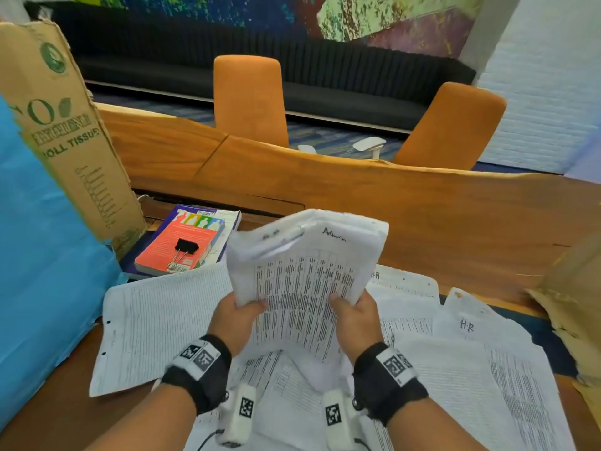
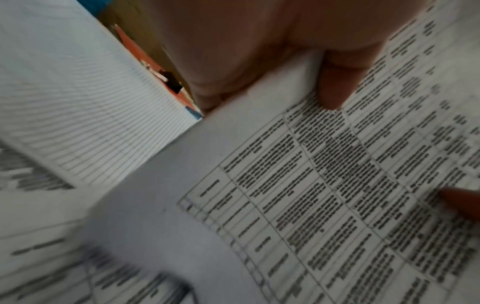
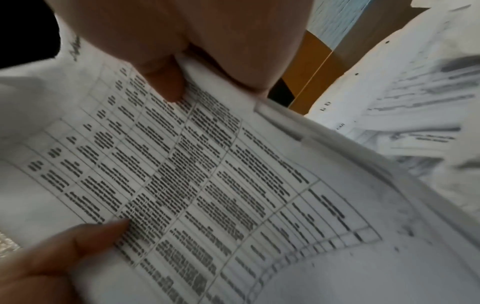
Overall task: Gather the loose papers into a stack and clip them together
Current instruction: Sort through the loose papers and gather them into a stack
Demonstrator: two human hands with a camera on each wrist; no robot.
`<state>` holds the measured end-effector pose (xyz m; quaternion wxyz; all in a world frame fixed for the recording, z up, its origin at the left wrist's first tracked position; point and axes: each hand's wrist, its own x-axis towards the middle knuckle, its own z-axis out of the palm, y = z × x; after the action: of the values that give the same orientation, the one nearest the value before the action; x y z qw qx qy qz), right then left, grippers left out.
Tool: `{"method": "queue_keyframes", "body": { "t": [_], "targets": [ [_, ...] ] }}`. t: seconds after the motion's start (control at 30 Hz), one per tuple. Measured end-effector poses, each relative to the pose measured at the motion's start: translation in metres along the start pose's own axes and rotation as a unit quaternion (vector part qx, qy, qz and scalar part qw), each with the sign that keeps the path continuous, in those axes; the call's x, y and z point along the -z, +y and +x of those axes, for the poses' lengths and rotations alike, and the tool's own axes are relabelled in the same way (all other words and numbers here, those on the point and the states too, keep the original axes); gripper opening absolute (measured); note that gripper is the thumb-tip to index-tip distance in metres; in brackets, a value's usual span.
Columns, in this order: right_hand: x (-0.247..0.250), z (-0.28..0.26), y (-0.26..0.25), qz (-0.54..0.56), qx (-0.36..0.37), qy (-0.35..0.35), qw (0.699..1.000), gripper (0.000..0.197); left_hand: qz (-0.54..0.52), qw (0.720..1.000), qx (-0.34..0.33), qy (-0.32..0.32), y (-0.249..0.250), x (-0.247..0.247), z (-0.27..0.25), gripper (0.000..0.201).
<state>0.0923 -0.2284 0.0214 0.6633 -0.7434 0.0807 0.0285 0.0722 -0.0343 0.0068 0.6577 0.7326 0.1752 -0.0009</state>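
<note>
Black wrist straps — white coded tags — white cameras beneath.

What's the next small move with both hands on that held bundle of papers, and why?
Probably tap the held bundle of printed white papers on the table to square it. The left hand and right hand grip its sides, its edges look uneven, more loose printed sheets lie below, and the black binder clip sits unused on the red book.

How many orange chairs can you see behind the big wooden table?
2. One orange chair stands behind the table's middle; the other orange chair is further right, near the white wall. More could be hidden outside the picture.
</note>
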Motion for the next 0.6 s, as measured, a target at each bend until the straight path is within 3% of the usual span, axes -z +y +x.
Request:
{"method": "queue_keyframes", "body": {
  "t": [0.13,0.23,0.3,0.37,0.5,0.53,0.6],
  "targets": [
    [0.010,-0.001,-0.004,-0.026,0.005,-0.068,0.997,0.022,0.051,0.999,-0.015,0.004,-0.002,0.008,0.004,0.010],
    [0.030,0.003,0.005,-0.136,-0.011,-0.134,0.981,0.022,0.103,0.995,0.011,-0.004,-0.016,0.012,0.004,0.010],
    [0.061,0.011,0.017,-0.244,-0.009,-0.129,0.961,0.028,0.111,0.993,0.049,0.004,-0.034,0.021,0.004,0.011],
    [0.104,0.024,0.034,-0.389,-0.026,-0.102,0.915,0.038,0.119,0.989,0.087,0.010,-0.052,0.030,0.001,0.013],
    [0.167,0.043,0.070,-0.644,-0.114,-0.127,0.745,0.066,0.146,0.977,0.152,0.008,-0.082,0.039,-0.010,0.033],
    [0.172,0.045,0.078,-0.670,-0.122,-0.140,0.718,0.069,0.150,0.974,0.168,0.011,-0.089,0.040,-0.012,0.035],
    [0.176,0.048,0.087,-0.691,-0.116,-0.144,0.699,0.068,0.158,0.968,0.193,0.016,-0.100,0.040,-0.016,0.038]
  ]
}}
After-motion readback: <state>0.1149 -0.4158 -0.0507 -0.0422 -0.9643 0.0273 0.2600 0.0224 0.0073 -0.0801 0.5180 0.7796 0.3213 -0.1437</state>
